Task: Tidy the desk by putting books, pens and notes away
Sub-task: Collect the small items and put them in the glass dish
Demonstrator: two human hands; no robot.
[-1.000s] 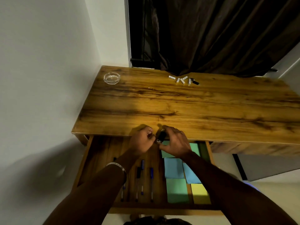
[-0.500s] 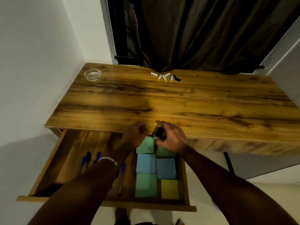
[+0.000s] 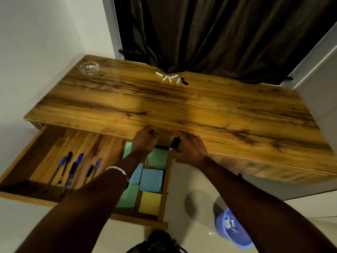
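Right hand (image 3: 190,149): a small black object (image 3: 174,143) is gripped at the desk (image 3: 200,106) edge; left hand (image 3: 145,141) is curled, nothing visibly held, above the open drawer (image 3: 54,143).

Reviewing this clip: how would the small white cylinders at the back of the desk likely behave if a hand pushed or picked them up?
The white cylinders lie on their sides on the smooth desk, so a push would probably roll them, perhaps scattering the loose cluster. They look rigid and small, so likely light, needing a fingertip pinch. The black piece beside them could get knocked too.
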